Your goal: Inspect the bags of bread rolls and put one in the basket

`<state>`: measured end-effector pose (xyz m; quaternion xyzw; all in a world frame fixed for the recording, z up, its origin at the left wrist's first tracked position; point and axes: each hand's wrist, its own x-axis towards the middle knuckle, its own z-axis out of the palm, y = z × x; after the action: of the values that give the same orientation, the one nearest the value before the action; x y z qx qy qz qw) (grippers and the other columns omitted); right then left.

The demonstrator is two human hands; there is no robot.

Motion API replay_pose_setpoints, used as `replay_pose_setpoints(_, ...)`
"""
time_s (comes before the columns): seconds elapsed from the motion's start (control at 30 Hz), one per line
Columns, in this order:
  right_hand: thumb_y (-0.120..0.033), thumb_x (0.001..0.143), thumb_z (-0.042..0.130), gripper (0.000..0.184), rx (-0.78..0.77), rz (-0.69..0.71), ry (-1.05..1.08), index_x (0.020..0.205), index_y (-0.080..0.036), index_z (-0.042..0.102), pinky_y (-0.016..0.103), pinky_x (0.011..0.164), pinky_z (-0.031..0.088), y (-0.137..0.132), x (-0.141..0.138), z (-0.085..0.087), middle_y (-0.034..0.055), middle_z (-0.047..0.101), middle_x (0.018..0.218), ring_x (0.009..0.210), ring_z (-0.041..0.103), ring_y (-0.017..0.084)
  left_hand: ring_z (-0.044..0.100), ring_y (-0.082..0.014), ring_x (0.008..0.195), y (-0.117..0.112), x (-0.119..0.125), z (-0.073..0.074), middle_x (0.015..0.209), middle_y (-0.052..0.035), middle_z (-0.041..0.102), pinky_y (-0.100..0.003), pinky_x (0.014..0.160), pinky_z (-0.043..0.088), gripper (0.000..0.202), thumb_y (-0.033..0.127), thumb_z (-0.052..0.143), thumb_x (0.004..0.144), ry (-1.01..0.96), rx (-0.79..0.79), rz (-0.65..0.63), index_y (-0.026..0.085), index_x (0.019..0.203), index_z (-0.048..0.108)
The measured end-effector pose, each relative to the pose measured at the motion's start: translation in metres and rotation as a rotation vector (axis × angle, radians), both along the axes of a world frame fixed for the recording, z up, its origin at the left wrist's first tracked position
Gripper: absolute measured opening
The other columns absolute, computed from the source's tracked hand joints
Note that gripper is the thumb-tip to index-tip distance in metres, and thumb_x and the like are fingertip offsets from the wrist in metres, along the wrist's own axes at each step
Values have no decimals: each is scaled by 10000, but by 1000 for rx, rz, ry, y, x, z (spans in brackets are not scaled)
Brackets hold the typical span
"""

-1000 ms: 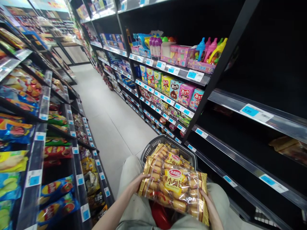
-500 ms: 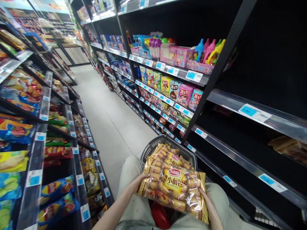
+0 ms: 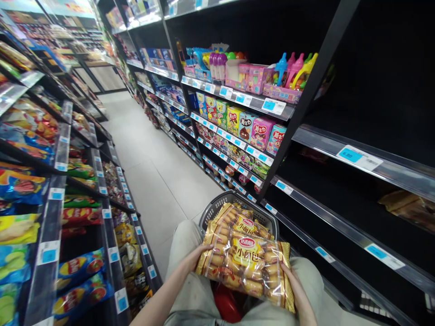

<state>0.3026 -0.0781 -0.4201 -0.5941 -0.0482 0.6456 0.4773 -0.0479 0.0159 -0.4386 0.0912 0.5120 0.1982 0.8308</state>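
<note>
The left hand (image 3: 199, 259) is gripping the near left edge of a bag (image 3: 246, 267), with its fingers curled over the top. The right hand (image 3: 294, 284) is clasping the bag's right lower edge; its fingertips are hiding behind the wrapper. Between the two hands, the bag is lying nearly flat. It is clear plastic with gold borders, packed with rows of small golden-brown bread rolls, and is showing a red and yellow label in the middle. Just beyond the hands, a grey basket (image 3: 220, 204) is holding another such pack (image 3: 243, 222). Under the hands, something red (image 3: 226, 307) is showing between the knees.
</note>
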Motion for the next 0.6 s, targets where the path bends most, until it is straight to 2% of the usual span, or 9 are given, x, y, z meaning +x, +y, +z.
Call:
replay_pose_setpoints(0.13,-453,660,761,790,-9,3,31,1297,-140,413,367,856,505,1,1,-3,67,712,901,947,655,301,707,-298,802,1,0,-2,907,-161,736,-450,814,553,506,357,618,754,-8,-41,-10,60,1158,550)
replay_pose_setpoints(0.33,-373,612,788,716,-29,-2,49,1212,-154,464,348,943,458,5,2,-5,50,714,861,993,644,295,709,-295,778,2,2,-3,860,-157,738,-399,741,571,524,413,615,757,-15,-65,-3,52,1133,566)
replay_pose_setpoints(0.6,-283,591,747,676,-22,33,33,1199,-140,489,354,900,489,6,2,-10,71,717,925,1031,630,300,706,-282,699,2,1,-12,791,-138,736,-394,690,580,521,451,622,750,-21,-92,9,68,1100,581)
